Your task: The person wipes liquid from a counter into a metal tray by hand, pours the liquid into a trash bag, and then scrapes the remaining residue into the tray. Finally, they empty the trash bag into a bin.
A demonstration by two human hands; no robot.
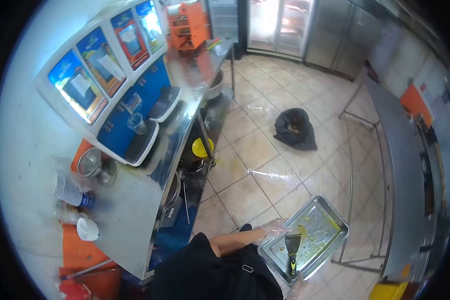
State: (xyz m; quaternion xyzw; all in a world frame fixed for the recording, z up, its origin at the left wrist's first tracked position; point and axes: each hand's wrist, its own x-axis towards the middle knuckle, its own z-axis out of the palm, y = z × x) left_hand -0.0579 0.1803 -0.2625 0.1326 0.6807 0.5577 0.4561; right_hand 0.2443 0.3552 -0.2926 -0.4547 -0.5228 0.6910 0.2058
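Observation:
A shallow metal tray (330,245) with yellow greasy residue and small scraps is held in front of my body, over the floor. My left hand (276,227), in a clear plastic glove, grips its left rim. At the near rim is my right hand (296,287), also gloved and partly cut off by the frame's lower edge; it holds the tray close to the handle end of a scraper. That scraper (292,250), with a wide flat blade and a black and yellow handle, lies inside the tray, blade pointing away from me.
A black bin bag (295,131), open at the top, sits on the tiled floor ahead. Along the left runs a metal counter (130,210) with a drink dispenser (105,75), stacked cups (67,190) and an orange machine (187,25). A steel table (402,165) stands at right.

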